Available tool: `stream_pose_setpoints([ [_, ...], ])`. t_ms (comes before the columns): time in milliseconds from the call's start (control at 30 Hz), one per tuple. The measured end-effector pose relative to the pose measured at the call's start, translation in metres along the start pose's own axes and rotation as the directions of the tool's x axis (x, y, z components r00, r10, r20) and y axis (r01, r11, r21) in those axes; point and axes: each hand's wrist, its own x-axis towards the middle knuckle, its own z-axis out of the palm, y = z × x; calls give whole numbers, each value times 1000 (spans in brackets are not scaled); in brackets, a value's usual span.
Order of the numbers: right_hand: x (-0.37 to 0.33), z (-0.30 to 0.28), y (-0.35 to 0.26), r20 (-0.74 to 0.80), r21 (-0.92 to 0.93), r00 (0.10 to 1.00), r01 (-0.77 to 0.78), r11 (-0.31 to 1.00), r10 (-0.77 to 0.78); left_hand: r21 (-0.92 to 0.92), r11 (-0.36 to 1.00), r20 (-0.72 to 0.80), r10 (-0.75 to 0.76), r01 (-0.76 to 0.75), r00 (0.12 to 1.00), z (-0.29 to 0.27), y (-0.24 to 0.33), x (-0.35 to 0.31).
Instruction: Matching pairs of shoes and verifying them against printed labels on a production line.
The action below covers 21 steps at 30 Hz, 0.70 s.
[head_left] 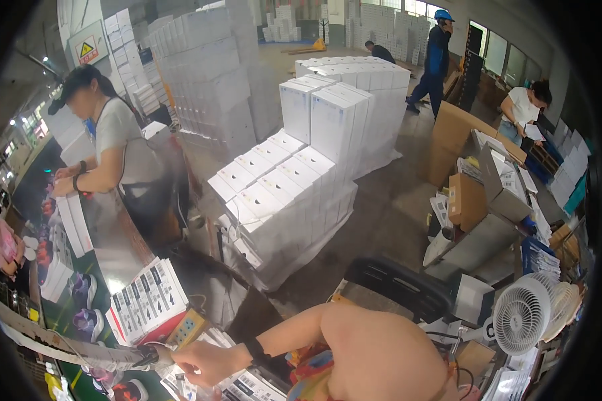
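Head view: one hand [204, 361], prob. the left, at 7 o'clock pinches a pale strip [60, 344] running along the bench [117, 244] – looks light, floppy, tear-prone, so grip near its end; right hand unseen.

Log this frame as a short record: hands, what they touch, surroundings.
left hand: grips the end of a long tape strip
right hand: not in view
near left hand: yellow calculator, row of label sheets
co-worker: stands at the bench, hands on white boxes
floor: stacked white cartons
right side: white fan
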Motion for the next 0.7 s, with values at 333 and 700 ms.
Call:
stream_pose_setpoints([
  [333, 3, 20, -88, 300, 291, 954, -81, 953, -10, -892, 407, -433, -646, -196, 628, -46, 121, -138],
  [700, 14, 52, -155, 725, 524, 684, -476, 707, -77, -774, 299, -577, -695, -558, 429, -51, 218, -245],
])
